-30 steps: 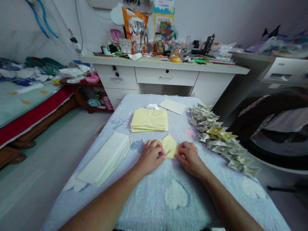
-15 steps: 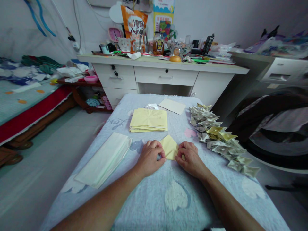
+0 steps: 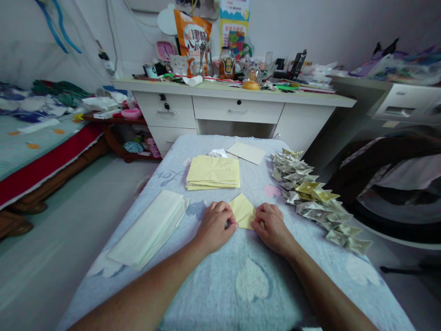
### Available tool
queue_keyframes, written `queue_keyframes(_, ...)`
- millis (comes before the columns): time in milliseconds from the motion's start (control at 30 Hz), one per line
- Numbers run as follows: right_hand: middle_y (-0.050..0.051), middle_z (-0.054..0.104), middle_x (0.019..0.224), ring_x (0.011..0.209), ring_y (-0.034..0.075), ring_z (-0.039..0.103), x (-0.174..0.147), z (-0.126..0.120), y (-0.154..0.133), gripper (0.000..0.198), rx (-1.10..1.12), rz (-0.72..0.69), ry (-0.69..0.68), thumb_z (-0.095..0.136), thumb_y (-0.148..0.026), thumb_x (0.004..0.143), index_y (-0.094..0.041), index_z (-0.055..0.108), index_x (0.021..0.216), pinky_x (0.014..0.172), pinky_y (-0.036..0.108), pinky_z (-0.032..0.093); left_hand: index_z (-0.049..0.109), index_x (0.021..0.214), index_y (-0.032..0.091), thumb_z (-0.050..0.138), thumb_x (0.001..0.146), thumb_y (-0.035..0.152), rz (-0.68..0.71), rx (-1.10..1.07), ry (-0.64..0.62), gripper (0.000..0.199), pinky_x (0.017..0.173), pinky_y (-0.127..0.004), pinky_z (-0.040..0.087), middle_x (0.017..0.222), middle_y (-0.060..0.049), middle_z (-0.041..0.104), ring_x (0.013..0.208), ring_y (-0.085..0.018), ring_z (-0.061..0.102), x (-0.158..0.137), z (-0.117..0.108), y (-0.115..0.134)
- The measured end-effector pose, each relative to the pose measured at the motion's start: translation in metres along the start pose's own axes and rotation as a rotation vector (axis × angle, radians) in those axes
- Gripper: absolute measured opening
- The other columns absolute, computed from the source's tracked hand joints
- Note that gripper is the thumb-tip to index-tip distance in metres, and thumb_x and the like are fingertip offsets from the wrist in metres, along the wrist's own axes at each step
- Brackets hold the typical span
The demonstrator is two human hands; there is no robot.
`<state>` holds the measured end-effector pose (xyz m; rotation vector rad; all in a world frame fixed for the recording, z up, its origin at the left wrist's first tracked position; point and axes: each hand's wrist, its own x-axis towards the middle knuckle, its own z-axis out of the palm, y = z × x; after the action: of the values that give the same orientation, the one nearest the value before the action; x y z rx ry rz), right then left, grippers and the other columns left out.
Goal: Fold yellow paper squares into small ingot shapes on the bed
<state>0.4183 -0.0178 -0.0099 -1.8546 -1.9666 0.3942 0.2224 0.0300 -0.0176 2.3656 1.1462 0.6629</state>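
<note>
A small folded sheet of yellow paper [image 3: 244, 210] lies on the cloth-covered table between my hands, its top corner pointing away from me. My left hand [image 3: 217, 224] is closed, thumb and fingers pinching the paper's left edge. On the opposite edge, my right hand [image 3: 270, 225] also pinches the paper, its fingers curled in. Both hands hide the side corners. Just beyond them rests a stack of yellow paper [image 3: 212, 172]. To the left lies a long bundle of pale whitish-green paper [image 3: 148, 230].
Several folded paper pieces [image 3: 310, 197], silvery with some gold, form a long row along the table's right side. Toward the back are a cream card [image 3: 246, 152] and crumpled white plastic [image 3: 217, 153]. A cluttered white desk [image 3: 237, 103] stands behind; a washing machine [image 3: 403, 105] is at right.
Almost nothing differs. Both hands stay on the yellow paper in nearly the same place, and the view has shifted very slightly.
</note>
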Motion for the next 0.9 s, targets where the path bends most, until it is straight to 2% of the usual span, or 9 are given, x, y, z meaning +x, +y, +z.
queue_keyframes(500, 0.003, 0.056, 0.089, 0.090, 0.020, 0.045, 0.0016, 0.0046, 0.0008, 0.017, -0.032, 0.021, 0.027, 0.061, -0.024, 0.079, -0.018, 0.057, 0.063, 0.080, 0.033, 0.030, 0.058, 0.073, 0.020, 0.064, 0.074, 0.020, -0.026, 0.035, -0.004, 0.005, 0.084, -0.034, 0.036, 0.092, -0.001, 0.055, 0.092, -0.019, 0.047, 0.0010, 0.0016, 0.0004)
queue_keyframes(567, 0.003, 0.056, 0.089, 0.089, 0.019, 0.045, 0.0019, 0.0051, 0.0009, 0.017, -0.032, 0.023, 0.030, 0.061, -0.024, 0.078, -0.018, 0.057, 0.063, 0.080, 0.033, 0.030, 0.060, 0.078, 0.021, 0.064, 0.073, 0.020, -0.031, 0.028, -0.013, 0.007, 0.084, -0.035, 0.036, 0.093, -0.001, 0.056, 0.094, -0.020, 0.047, 0.0010, 0.0009, 0.0007)
queue_keyframes(767, 0.003, 0.056, 0.088, 0.089, 0.019, 0.045, 0.0016, 0.0058, 0.0015, 0.016, -0.035, 0.020, 0.036, 0.062, -0.024, 0.078, -0.018, 0.059, 0.064, 0.079, 0.033, 0.030, 0.066, 0.102, 0.029, 0.062, 0.077, 0.019, 0.012, -0.020, -0.067, 0.027, 0.088, -0.037, 0.036, 0.102, -0.002, 0.057, 0.100, -0.021, 0.047, 0.0006, -0.0006, 0.0007)
queue_keyframes(900, 0.003, 0.056, 0.089, 0.090, 0.020, 0.045, 0.0012, 0.0066, 0.0022, 0.016, -0.029, 0.025, 0.041, 0.062, -0.024, 0.078, -0.018, 0.059, 0.063, 0.080, 0.033, 0.030, 0.067, 0.106, 0.033, 0.055, 0.080, 0.015, 0.060, -0.028, -0.102, 0.034, 0.089, -0.037, 0.036, 0.103, -0.002, 0.057, 0.101, -0.021, 0.047, 0.0004, 0.0002, -0.0001)
